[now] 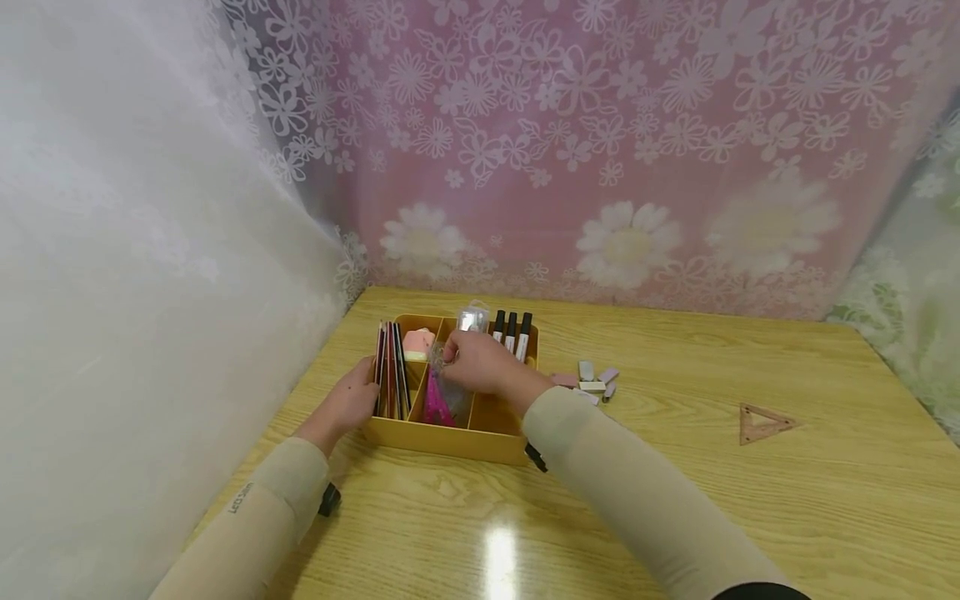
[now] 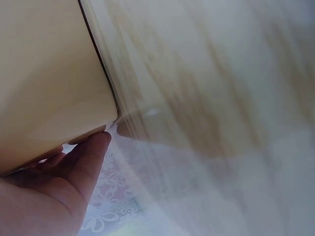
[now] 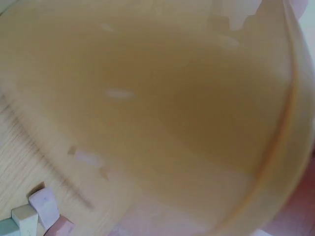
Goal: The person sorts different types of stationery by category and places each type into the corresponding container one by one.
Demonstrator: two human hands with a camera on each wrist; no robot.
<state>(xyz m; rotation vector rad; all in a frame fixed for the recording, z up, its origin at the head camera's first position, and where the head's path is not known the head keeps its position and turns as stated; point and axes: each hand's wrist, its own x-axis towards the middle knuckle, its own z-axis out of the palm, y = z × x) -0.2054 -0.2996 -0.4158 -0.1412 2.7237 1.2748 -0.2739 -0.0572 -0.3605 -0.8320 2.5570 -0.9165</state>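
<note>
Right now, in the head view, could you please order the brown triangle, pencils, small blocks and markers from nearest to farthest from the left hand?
1. Pencils, left side of box.
2. Markers, box's back right.
3. Small blocks, right of box.
4. Brown triangle, farther right.

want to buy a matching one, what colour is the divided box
The box is mustard yellow, clearest in the head view.
</note>
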